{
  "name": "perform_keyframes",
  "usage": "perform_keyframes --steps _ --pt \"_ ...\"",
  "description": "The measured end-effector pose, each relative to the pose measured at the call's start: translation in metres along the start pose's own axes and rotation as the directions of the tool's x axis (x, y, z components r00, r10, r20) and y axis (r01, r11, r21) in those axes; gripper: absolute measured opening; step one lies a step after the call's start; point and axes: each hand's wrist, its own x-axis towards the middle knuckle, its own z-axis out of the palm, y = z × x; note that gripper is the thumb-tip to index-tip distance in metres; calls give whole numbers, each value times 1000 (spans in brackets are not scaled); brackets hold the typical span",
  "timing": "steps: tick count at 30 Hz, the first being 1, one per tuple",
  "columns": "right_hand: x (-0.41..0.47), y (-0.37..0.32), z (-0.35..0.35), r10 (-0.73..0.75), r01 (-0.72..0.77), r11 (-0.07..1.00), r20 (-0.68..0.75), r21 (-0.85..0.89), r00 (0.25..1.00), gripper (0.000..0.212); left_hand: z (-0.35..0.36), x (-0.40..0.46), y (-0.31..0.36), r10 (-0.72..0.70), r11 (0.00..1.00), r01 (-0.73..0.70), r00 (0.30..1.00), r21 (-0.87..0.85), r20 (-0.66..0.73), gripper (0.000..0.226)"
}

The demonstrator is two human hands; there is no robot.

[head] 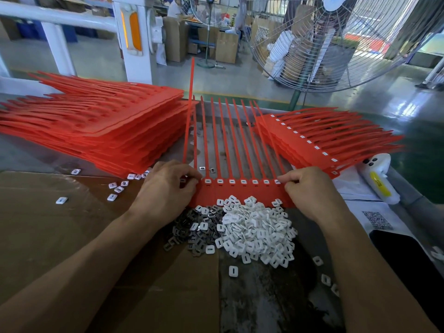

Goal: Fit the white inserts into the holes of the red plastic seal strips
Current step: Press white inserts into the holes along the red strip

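Note:
A red seal strip panel lies flat in front of me, its long tails pointing away. Several white inserts sit in a row in its holes. My left hand grips the panel's left end, fingers curled at the leftmost hole. My right hand pinches the right end beside the last insert. A heap of loose white inserts lies just below the panel, with a heap of small grey metal clips to its left.
A tall stack of red panels with bare holes fills the left. A smaller stack with inserts fitted lies at the right. Stray inserts dot the cardboard. A white handheld scanner and papers lie far right. A large fan stands behind.

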Motion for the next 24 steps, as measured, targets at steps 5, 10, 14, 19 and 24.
perform_keyframes --steps 5,10,14,19,24 --pt "-5 -9 1 -97 105 942 41 -319 994 36 0 0 -2 -7 1000 7 1000 10 4 16" --pt "-6 -15 6 -129 135 860 46 -492 991 31 0 0 0 9 1000 -9 1000 20 -9 16" --pt "-7 -5 -4 -78 87 969 49 -232 996 36 -1 -2 1 0 1000 0 1000 4 -4 16" --pt "-3 6 -23 -142 148 989 190 -15 972 16 -1 -1 0 11 1000 -11 1000 4 -7 16" --pt "-6 5 -25 -164 167 986 355 21 920 17 -1 -1 -1 10 1000 -10 1000 9 -7 16"
